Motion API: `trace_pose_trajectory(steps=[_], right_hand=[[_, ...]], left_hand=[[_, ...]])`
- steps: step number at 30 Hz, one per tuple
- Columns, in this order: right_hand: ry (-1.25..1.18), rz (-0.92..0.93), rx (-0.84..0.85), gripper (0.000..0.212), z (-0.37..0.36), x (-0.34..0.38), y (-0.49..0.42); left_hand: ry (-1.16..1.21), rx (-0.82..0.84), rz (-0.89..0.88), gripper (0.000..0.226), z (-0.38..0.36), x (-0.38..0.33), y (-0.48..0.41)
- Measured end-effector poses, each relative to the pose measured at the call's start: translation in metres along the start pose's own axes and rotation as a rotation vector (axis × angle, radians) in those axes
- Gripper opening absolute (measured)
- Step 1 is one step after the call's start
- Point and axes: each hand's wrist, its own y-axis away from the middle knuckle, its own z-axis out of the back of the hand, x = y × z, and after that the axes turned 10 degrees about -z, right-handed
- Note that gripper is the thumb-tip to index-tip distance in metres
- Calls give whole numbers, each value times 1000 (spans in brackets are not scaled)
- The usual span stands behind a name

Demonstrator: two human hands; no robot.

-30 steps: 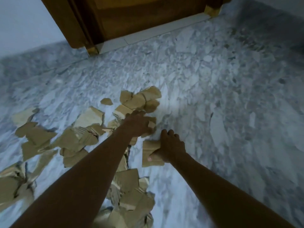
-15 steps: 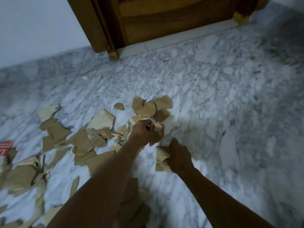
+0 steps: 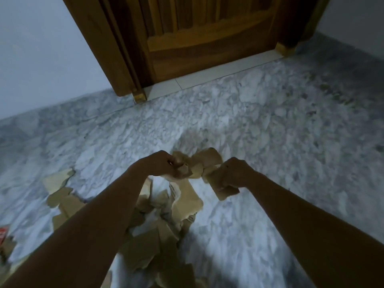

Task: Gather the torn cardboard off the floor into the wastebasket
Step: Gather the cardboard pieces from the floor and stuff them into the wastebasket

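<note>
Both hands are raised side by side above the marble floor [image 3: 280,142], each grip clenched on torn cardboard. The left hand [image 3: 159,165] bunches crumpled scraps [image 3: 182,166], while the right hand [image 3: 234,173] clasps flatter pieces [image 3: 223,193] that jut out below its fist. Keeping two fistfuls close together probably lets more go in one trip. A heap [image 3: 149,248] of overlapping cardboard remains on the floor beneath and beside the left forearm. The wastebasket is out of view, so I cannot tell which way it lies. A wooden door [image 3: 207,42] stands ahead and a red-printed item [image 3: 3,235] sits at the left edge. Nothing obstructs the hands, though loose scraps could slip out.
</note>
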Motion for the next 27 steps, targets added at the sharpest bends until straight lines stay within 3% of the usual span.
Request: trace_pose_trajectory(steps=[3, 5, 9, 11, 13, 15, 19, 21, 23, 25, 27], right_hand=[[28, 20, 11, 48, -2, 4, -34], [33, 44, 3, 56, -11, 8, -50], [57, 49, -86, 92, -42, 13, -66], [73, 18, -114, 102, -56, 14, -67], [41, -20, -97, 113, -63, 16, -71], [-12, -55, -37, 111, -59, 19, -72], [83, 5, 127, 75, -47, 13, -69], [256, 75, 168, 68, -37, 10, -66], [311, 99, 175, 56, -21, 12, -72], [331, 108, 100, 72, 1, 22, -78], [333, 131, 5, 91, 15, 37, -87]], left_hand=[[-32, 11, 16, 39, -6, -6, -38], [-3, -70, 24, 31, -15, -3, -59], [-175, -104, 40, 45, -45, 30, -100], [-282, -172, 61, 36, -56, 32, -103], [-222, -291, -13, 36, -60, 26, -96], [-73, -403, -56, 41, -62, 21, -91], [200, -518, 3, 35, -60, 16, -78], [230, -504, 85, 50, -55, 14, -71], [162, -454, 116, 40, -47, 21, -65], [123, -385, 108, 18, -31, 33, -55], [103, -390, 109, 17, -10, 46, -42]])
